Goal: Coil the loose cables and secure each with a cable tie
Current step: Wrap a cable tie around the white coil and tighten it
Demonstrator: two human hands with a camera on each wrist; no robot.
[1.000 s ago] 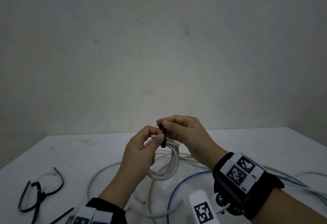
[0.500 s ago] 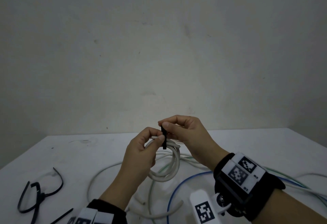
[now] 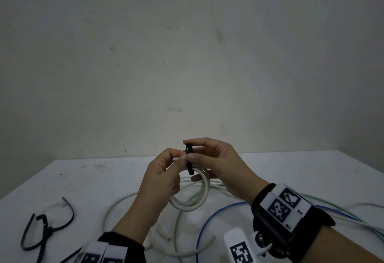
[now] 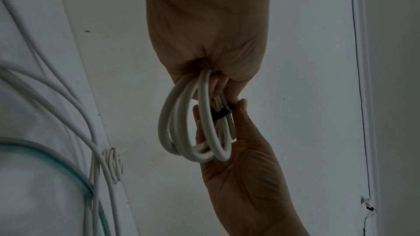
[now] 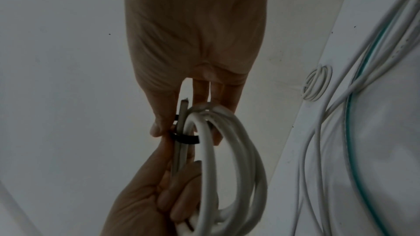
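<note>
A small coil of white cable (image 3: 194, 201) hangs in the air above the table, between both hands. My left hand (image 3: 166, 171) grips the top of the coil, fingers curled round its strands (image 4: 204, 85). A black cable tie (image 3: 189, 159) is wrapped round the strands at the top (image 5: 185, 139). My right hand (image 3: 209, 156) pinches the tie between thumb and forefinger, its other fingers behind the coil. In the left wrist view the tie (image 4: 221, 114) crosses the strands just beyond my left fingertips.
Loose white (image 3: 124, 202), green (image 3: 178, 219) and blue (image 3: 209, 217) cables sprawl over the white table (image 3: 93, 181). Spare black cable ties (image 3: 44, 227) lie at the near left. A small tied white coil (image 5: 317, 82) sits on the table. A plain wall stands behind.
My right hand has drawn the black tie a little upward and its head now shows above my left thumb. The coil and left hand have hardly moved.
</note>
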